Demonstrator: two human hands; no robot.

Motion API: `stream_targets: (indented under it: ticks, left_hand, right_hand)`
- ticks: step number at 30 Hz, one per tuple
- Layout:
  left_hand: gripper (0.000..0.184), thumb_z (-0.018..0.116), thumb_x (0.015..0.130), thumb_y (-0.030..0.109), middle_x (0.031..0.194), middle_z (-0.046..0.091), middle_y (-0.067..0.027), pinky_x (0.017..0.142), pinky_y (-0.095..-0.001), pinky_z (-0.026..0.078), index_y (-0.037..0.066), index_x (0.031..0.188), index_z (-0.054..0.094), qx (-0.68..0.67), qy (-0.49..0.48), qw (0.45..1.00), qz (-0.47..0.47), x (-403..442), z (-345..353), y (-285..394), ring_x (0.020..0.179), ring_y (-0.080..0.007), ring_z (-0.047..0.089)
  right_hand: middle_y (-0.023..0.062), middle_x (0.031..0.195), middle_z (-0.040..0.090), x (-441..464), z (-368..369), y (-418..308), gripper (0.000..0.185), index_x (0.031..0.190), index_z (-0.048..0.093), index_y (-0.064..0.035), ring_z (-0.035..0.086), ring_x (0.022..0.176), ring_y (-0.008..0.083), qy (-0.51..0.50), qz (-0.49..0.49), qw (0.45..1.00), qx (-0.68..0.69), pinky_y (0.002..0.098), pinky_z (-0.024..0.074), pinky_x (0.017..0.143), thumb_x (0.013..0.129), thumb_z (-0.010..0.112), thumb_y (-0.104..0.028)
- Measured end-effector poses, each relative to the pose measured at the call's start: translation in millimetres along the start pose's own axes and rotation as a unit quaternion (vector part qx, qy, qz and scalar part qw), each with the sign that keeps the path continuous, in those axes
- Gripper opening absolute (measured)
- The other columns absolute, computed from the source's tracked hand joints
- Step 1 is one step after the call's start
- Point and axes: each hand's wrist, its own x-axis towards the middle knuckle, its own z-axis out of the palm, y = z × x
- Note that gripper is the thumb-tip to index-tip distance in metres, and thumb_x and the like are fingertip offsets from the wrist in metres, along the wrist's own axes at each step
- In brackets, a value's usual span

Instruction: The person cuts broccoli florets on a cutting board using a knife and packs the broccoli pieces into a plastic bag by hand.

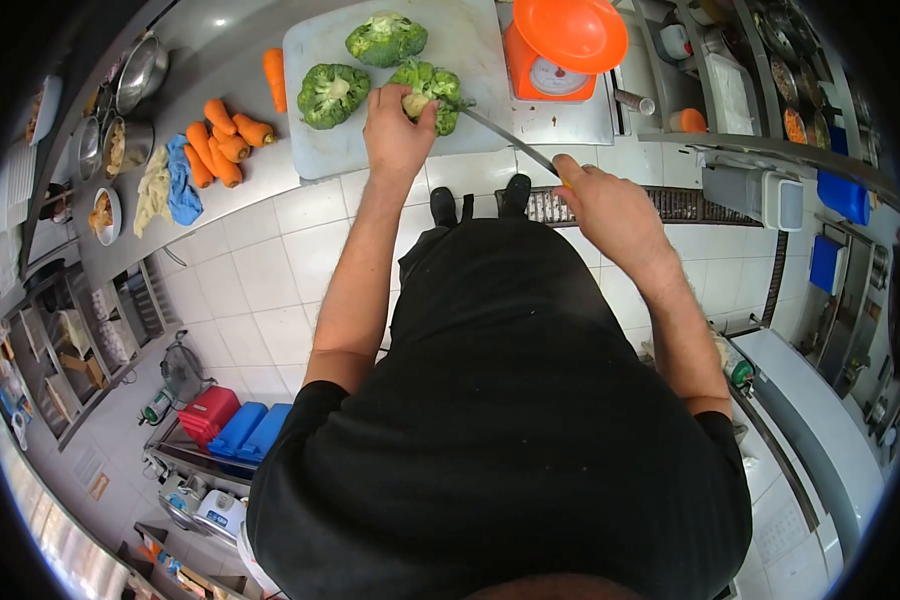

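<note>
Here, the left hand [398, 132] grips a broccoli head [440, 83] at its fingertips on the cutting board [470, 38] — the right hand [615, 210], well apart from it, clasps a knife [511, 138].

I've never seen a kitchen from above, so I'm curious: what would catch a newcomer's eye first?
Probably the bright orange scale with a round bowl, right of the pale rectangular cutting board. Next, three bushy green broccoli heads on that board: the left grip holds one, and the right grip a long metal knife angled toward it. Plump orange carrots lie farther left.
</note>
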Motion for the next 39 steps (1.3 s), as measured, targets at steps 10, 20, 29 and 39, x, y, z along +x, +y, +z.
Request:
stream_targets:
  ticks: [10,20,29,39]
  left_hand:
    - [0.037,0.087,0.087,0.025,0.113,0.069,-0.0177,0.089,-0.0505,0.058,0.005,0.112,0.068,0.018,-0.063,0.998,0.018,25,-6,0,0.105,-0.0405,0.069]
    - [0.039,0.087,0.083,0.028,0.114,0.070,-0.0189,0.093,-0.0501,0.058,0.005,0.112,0.072,0.054,-0.058,0.996,-0.031,45,3,21,0.107,-0.0406,0.070]
    - [0.045,0.088,0.081,0.027,0.114,0.071,-0.0188,0.095,-0.0482,0.058,0.003,0.116,0.072,0.067,-0.053,0.996,-0.028,51,3,16,0.106,-0.0384,0.070]
    - [0.047,0.087,0.088,0.023,0.116,0.073,-0.0182,0.090,-0.0430,0.060,0.001,0.128,0.074,0.034,-0.108,0.993,-0.045,46,-25,-11,0.100,-0.0325,0.074]
  right_hand:
    - [0.0151,0.092,0.074,17,-5,33,0.029,0.132,0.055,-0.0122,0.075,0.084,0.0390,-0.026,-0.016,0.998,-0.062,0.0519,0.0594,0.070,0.110,0.060,-0.030]
    - [0.0195,0.091,0.074,12,9,55,0.024,0.123,0.053,-0.0102,0.072,0.086,0.0459,-0.020,0.045,0.997,0.051,0.0578,0.0563,0.074,0.109,0.062,-0.028]
    - [0.0245,0.092,0.074,9,48,77,0.026,0.126,0.056,-0.0084,0.071,0.089,0.0498,0.043,0.110,0.980,0.162,0.0592,0.0525,0.074,0.109,0.063,-0.027]
    - [0.0206,0.096,0.075,-22,44,52,0.026,0.125,0.059,-0.0093,0.072,0.091,0.0458,0.014,0.062,0.978,0.197,0.0579,0.0551,0.078,0.108,0.064,-0.028]
